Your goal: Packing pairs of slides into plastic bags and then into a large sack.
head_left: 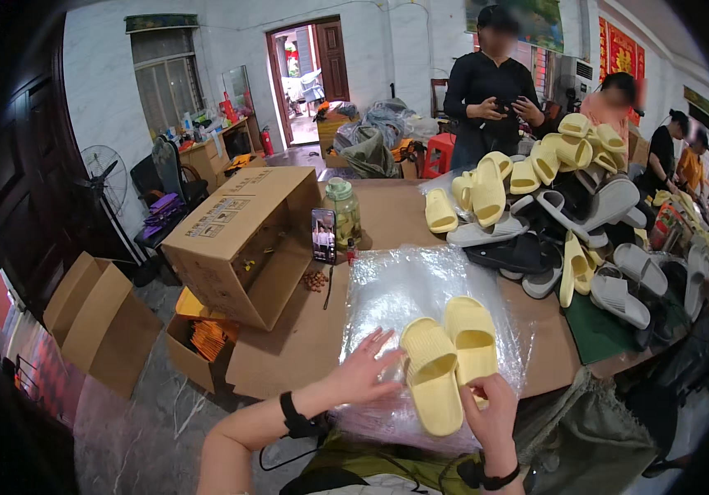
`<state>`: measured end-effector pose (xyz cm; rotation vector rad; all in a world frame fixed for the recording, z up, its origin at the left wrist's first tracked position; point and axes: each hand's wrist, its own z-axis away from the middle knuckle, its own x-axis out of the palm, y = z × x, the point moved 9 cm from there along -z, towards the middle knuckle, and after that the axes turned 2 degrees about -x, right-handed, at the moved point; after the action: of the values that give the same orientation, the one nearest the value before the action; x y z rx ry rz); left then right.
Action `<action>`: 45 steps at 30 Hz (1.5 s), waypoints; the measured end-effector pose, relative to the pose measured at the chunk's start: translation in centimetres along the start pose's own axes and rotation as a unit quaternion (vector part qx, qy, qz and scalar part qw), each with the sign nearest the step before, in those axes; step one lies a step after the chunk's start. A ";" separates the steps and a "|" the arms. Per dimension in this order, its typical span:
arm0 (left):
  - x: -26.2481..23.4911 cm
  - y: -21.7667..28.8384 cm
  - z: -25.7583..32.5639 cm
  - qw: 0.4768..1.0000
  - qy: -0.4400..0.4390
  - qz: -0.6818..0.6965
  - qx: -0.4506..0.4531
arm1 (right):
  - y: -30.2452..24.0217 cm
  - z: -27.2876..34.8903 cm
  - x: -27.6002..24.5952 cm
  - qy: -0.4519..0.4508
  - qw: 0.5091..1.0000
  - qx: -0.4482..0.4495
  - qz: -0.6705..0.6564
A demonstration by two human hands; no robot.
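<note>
The left hand (364, 371) lies with its fingers spread open, fingertips resting on the stack of clear crinkled plastic bags (408, 289) just beside the heel of the nearer slipper and gripping nothing. The right hand (491, 412) has its fingers curled around the heel end of the pair of pale yellow ribbed foam slippers (445, 351), thumb pressing from above. The two slippers lie side by side, touching, soles down, toes pointing away from the person, on top of the glossy bags near the front edge of the table. Both wrists carry black straps.

The brown cardboard-covered table (305, 338) is flat and matte. On its left part a large open corrugated cardboard box (239, 239) lies on its side, and beside it stand a dark smartphone (323, 235), propped upright, and a clear glass jar with a green lid (343, 213). A small heap of brownish bits (315, 280) lies near the phone. Across the right part sprawls a pile of yellow, grey, white and black slippers (569, 214), smooth and rounded.

Beyond the table a person in black clothing (491, 99) stands, with other people at the right. The room has white walls, an open door (305, 78), a standing fan (103, 173) and more cardboard boxes (103, 318) on the grey floor.
</note>
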<state>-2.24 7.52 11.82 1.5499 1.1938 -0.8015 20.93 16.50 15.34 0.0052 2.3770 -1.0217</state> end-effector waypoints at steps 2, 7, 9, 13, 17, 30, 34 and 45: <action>1.8 2.1 1.1 0.998 -0.010 0.031 0.057 | 1.7 0.0 1.5 -0.030 0.994 0.031 0.096; 4.7 0.7 1.7 0.992 -0.039 0.114 -0.028 | 5.4 1.0 4.0 -0.067 0.983 0.100 0.137; 5.7 0.2 2.0 0.993 -0.038 0.108 -0.034 | 5.6 1.1 4.6 -0.055 0.987 0.068 0.134; 5.4 0.6 2.6 0.993 0.016 0.111 -0.024 | 6.7 1.5 5.2 -0.067 0.982 0.079 0.159; 5.2 0.5 2.7 0.993 0.042 0.109 -0.029 | 6.8 1.6 5.4 -0.045 0.984 0.063 0.163; 5.0 0.6 3.1 0.991 0.061 0.116 -0.029 | 7.1 1.9 5.3 -0.024 0.986 0.064 0.152; 5.1 0.5 3.0 0.991 0.064 0.119 -0.026 | 7.2 1.8 5.3 -0.025 0.985 0.073 0.157; 4.7 0.6 3.3 0.987 0.060 0.138 -0.047 | 7.3 2.1 5.4 -0.015 0.986 0.083 0.144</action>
<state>-0.05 5.75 6.72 1.6588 1.0564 -0.4695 18.93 19.22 6.68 0.3813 2.1762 -1.0639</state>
